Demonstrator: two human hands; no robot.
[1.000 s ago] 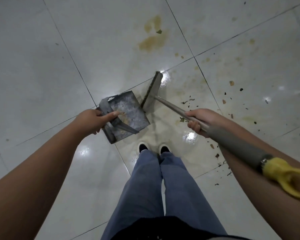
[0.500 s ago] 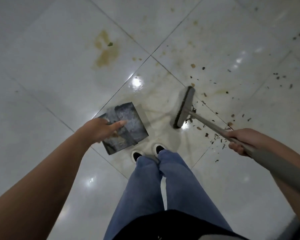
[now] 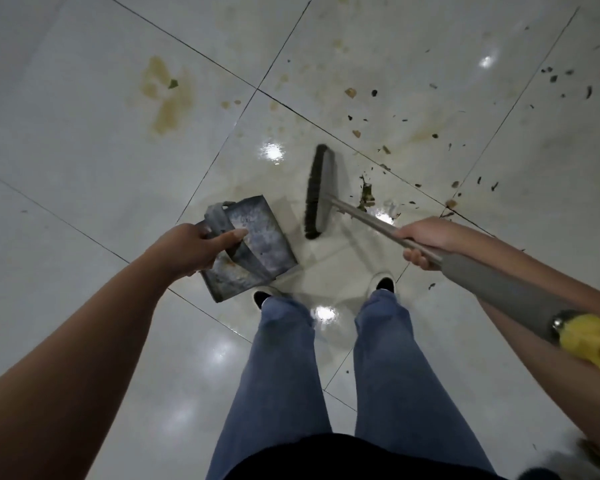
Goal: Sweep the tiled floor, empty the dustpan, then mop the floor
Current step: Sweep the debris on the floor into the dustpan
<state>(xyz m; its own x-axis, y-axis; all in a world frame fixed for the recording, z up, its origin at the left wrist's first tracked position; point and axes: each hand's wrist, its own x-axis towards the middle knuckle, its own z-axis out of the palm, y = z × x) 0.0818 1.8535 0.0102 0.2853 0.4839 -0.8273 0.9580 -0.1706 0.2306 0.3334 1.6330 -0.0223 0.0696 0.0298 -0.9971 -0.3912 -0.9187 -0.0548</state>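
Note:
A grey metal dustpan (image 3: 257, 237) is held just above the pale tiled floor (image 3: 84, 133), ahead of my left foot. My left hand (image 3: 194, 249) grips its handle strap, thumb laid along the pan. The broom's dark brush head (image 3: 316, 192) stands on the floor right of the pan, a gap between them. My right hand (image 3: 426, 242) is wrapped round the broom's grey handle (image 3: 492, 289), whose end is yellow. Loose dark and tan debris (image 3: 366, 195) lies just right of the brush.
Brownish stains (image 3: 168, 98) mark the tile at upper left. More scattered crumbs (image 3: 565, 81) lie toward the upper right. My feet in dark shoes (image 3: 383, 282) stand just behind pan and broom. Ceiling lights glare off the wet-looking tiles.
The broom head has swung back left toward the dustpan, dragging debris with it. The dustpan has shifted a little to the right and my feet have moved apart.

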